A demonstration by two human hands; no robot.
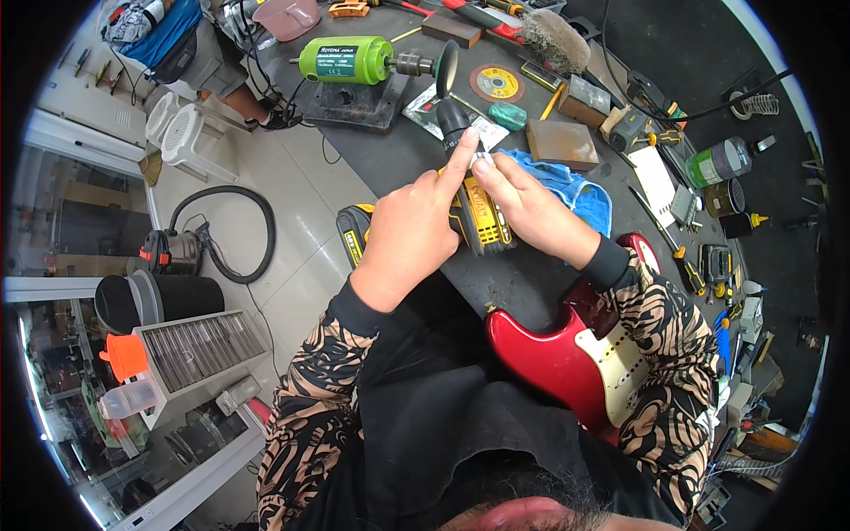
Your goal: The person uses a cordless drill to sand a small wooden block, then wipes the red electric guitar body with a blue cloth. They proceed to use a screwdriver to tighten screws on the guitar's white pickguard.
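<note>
A yellow-and-black cordless drill (481, 217) lies across my two hands above the workbench, its black nose (452, 115) pointing away from me. My left hand (403, 226) is closed around its grip, with the battery end (353, 232) showing on the left and the index finger stretched along the drill toward its nose. My right hand (542, 208) curls over the drill's front from the right, thumb beside the left index fingertip. Something small and pale shows between the fingers there, too covered to name. Below my right forearm rests a red electric guitar body (536, 354) with a cream pickguard (611, 367).
A green bench grinder (345, 60) stands at the bench's far left. Past the drill lie a cutting disc (497, 83), a brown block (562, 144) and a blue cloth (580, 196). Bottles and hand tools crowd the right. On the floor at left sits a vacuum cleaner (173, 252).
</note>
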